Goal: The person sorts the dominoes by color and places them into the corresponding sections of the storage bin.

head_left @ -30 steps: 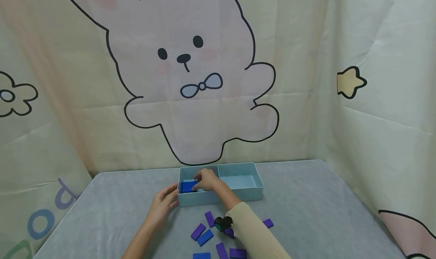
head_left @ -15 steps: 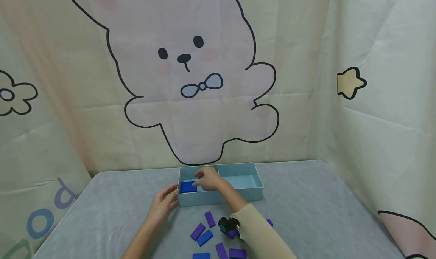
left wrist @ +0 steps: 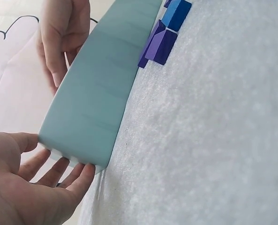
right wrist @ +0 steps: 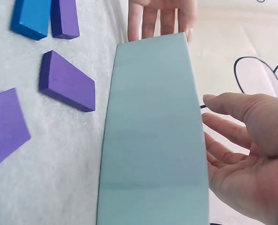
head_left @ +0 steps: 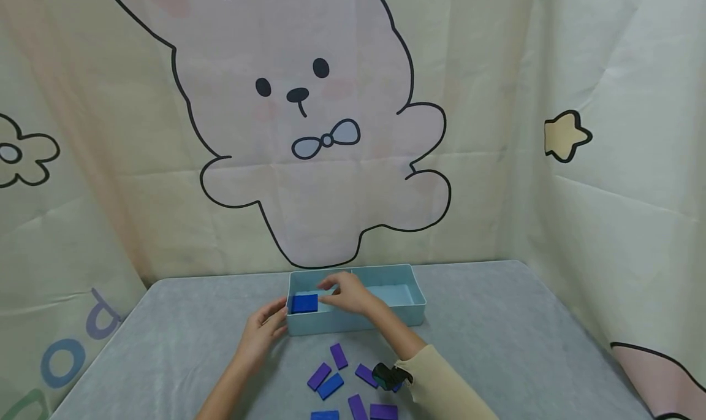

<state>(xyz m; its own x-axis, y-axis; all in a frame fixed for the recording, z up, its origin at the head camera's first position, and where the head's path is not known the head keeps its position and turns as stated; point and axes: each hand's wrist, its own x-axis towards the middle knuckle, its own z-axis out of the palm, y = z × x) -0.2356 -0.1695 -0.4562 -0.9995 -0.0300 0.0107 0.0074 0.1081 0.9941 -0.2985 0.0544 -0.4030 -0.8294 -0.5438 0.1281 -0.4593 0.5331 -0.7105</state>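
Box [head_left: 357, 323], lt. blue, rect., open-topped

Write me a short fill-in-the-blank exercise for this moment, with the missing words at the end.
The left hand touches the box at its ____ end.
The contents visible inside the box are coloured ____.
Loose blocks on the table are blue and ____.
The head view shows a sleeve on the ____ arm.

Missing words: left; blue; purple; right.

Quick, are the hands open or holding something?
Left hand: open, touching the end of the box.
Right hand: open over the box, nothing seen in it.
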